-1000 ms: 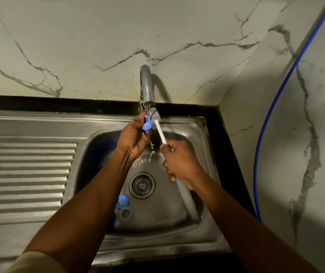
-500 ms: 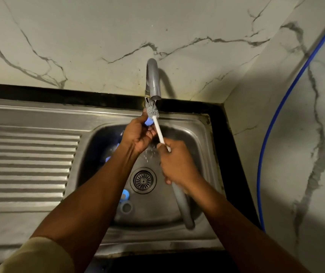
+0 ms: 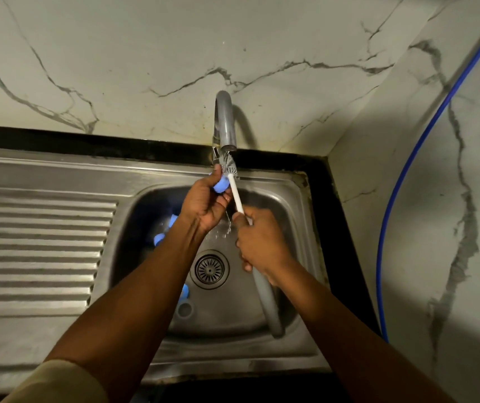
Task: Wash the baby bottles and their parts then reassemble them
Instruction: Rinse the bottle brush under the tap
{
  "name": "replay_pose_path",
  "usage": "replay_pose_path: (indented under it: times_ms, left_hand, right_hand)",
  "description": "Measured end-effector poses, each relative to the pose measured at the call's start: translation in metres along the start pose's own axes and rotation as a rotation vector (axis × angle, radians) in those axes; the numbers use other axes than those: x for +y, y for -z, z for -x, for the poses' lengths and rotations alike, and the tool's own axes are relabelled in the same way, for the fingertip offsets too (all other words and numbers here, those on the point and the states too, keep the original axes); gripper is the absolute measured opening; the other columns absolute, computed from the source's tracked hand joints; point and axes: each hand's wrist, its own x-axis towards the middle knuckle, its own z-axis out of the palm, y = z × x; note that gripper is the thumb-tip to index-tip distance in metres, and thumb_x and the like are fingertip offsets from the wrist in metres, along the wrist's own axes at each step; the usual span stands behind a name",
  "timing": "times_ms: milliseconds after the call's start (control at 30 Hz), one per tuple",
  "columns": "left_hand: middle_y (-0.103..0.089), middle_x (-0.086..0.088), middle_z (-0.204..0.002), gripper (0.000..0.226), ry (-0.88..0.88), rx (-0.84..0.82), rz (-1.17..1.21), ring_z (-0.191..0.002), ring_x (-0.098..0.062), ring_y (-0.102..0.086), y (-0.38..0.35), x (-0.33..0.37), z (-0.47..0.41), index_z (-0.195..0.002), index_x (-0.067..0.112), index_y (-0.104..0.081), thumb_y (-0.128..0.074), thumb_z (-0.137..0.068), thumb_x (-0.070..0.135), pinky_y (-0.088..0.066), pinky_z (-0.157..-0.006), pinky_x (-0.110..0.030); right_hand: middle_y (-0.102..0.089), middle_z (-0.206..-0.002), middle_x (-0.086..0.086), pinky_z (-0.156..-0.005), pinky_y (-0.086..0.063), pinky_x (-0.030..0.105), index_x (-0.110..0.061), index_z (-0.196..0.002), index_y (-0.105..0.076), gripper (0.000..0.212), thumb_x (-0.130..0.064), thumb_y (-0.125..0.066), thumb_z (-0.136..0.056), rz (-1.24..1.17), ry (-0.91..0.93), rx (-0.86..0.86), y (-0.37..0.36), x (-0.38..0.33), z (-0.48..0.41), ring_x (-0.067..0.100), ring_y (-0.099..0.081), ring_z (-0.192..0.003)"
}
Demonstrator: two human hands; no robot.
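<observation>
blue cap (image 3: 220,184) snug in curled left grip (image 3: 203,205)

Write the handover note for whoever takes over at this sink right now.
Left hand holds a blue bottle part under the tap.
Right hand grips the bottle brush, bristles at that part.
Other blue parts and a grey ring lie in the sink.
Done: nothing visibly finished or reassembled.
Left: finish scrubbing, wash the rest, reassemble.

Part (image 3: 220,184): in left hand (image 3: 203,206), against brush (image 3: 237,199)
Brush: from right hand (image 3: 262,242) up to tap (image 3: 225,120)
Tap: just behind left hand
Drain (image 3: 209,269): in sink (image 3: 227,315), below both hands
Hose (image 3: 407,170): well right of right hand
</observation>
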Motion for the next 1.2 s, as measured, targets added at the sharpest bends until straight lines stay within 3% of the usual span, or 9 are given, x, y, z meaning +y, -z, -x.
replay_pose_path:
  times_ms: [133,300,400,600,733,867,967,1100,1200]
  left_hand:
    - [-0.065,-0.008,-0.091,0.023,-0.011,0.029,-0.002,-0.079,-0.016,-0.062,-0.001,0.004,-0.004,-0.117,0.009,-0.061,-0.058,-0.099,0.023,-0.058,-0.076,-0.029]
    - [-0.064,-0.012,-0.098,0.026,0.007,0.034,-0.045,-0.088,-0.021,-0.062,-0.008,-0.005,-0.003,-0.121,0.006,-0.059,-0.058,-0.099,0.020,-0.049,-0.102,-0.037]
    - [-0.065,-0.008,-0.092,0.019,-0.024,0.061,0.053,-0.076,-0.017,-0.064,0.000,0.008,-0.011,-0.107,0.007,-0.065,-0.063,-0.096,0.022,-0.058,-0.079,-0.031]
    - [-0.068,-0.008,-0.089,0.020,-0.012,0.055,-0.054,-0.076,-0.017,-0.064,-0.001,-0.012,-0.006,-0.113,0.011,-0.063,-0.062,-0.096,0.022,-0.055,-0.078,-0.030]
    - [-0.060,-0.004,-0.087,0.025,-0.011,0.094,0.082,-0.070,-0.012,-0.059,0.007,0.007,-0.018,-0.110,0.009,-0.063,-0.069,-0.090,0.022,-0.056,-0.065,-0.026]
    - [-0.069,-0.012,-0.093,0.014,-0.036,0.066,0.034,-0.079,-0.018,-0.068,-0.002,-0.004,-0.011,-0.103,0.004,-0.066,-0.064,-0.095,0.016,-0.055,-0.085,-0.029]
    - [-0.069,-0.012,-0.100,0.019,-0.032,0.066,0.057,-0.086,-0.021,-0.068,-0.005,-0.006,-0.007,-0.107,0.006,-0.064,-0.066,-0.089,0.014,-0.053,-0.095,-0.034]
    - [-0.064,-0.009,-0.093,0.017,-0.016,0.090,0.129,-0.079,-0.017,-0.064,0.005,0.011,-0.013,-0.104,0.004,-0.064,-0.064,-0.096,0.020,-0.057,-0.082,-0.030]
    - [-0.069,-0.017,-0.098,0.014,-0.008,0.047,0.061,-0.084,-0.022,-0.069,-0.001,-0.002,-0.003,-0.107,0.000,-0.065,-0.060,-0.097,0.010,-0.059,-0.082,-0.032]
  right_hand:
    - [-0.052,-0.062,0.000,-0.038,-0.040,0.022,-0.020,-0.117,-0.063,0.023,-0.024,-0.043,-0.106,0.036,0.014,-0.026,-0.002,0.003,0.012,0.009,-0.047,-0.039]
    - [-0.050,-0.060,0.000,-0.037,-0.037,0.021,-0.010,-0.111,-0.065,0.024,-0.021,-0.043,-0.106,-0.046,-0.030,0.006,0.009,-0.008,-0.005,0.006,-0.043,-0.035]
    - [-0.051,-0.061,-0.002,-0.038,-0.038,0.022,-0.021,-0.114,-0.064,0.021,-0.026,-0.045,-0.105,0.033,-0.003,-0.069,0.002,0.001,0.016,0.008,-0.045,-0.036]
    - [-0.050,-0.059,0.001,-0.038,-0.037,0.022,-0.012,-0.113,-0.065,0.024,-0.022,-0.044,-0.106,-0.087,-0.044,0.017,0.010,-0.005,-0.007,0.008,-0.043,-0.039]
    - [-0.053,-0.066,0.002,-0.038,-0.040,0.023,-0.024,-0.118,-0.063,0.023,-0.026,-0.044,-0.105,0.066,-0.002,-0.072,-0.002,0.006,0.026,0.011,-0.049,-0.042]
    - [-0.053,-0.062,0.002,-0.039,-0.040,0.024,-0.015,-0.113,-0.066,0.024,-0.022,-0.044,-0.105,-0.045,-0.021,0.064,0.002,-0.003,0.000,0.010,-0.047,-0.040]
    - [-0.054,-0.063,0.002,-0.039,-0.040,0.023,-0.015,-0.110,-0.066,0.024,-0.023,-0.044,-0.105,-0.034,-0.027,0.041,0.003,-0.005,-0.003,0.010,-0.048,-0.039]
    - [-0.053,-0.062,0.001,-0.038,-0.040,0.023,-0.024,-0.114,-0.063,0.021,-0.027,-0.044,-0.105,0.060,-0.011,-0.064,-0.005,0.006,0.026,0.009,-0.048,-0.040]
    - [-0.054,-0.063,0.002,-0.039,-0.041,0.024,-0.014,-0.110,-0.064,0.022,-0.023,-0.044,-0.105,-0.022,-0.030,0.077,-0.002,-0.001,-0.002,0.011,-0.048,-0.040]
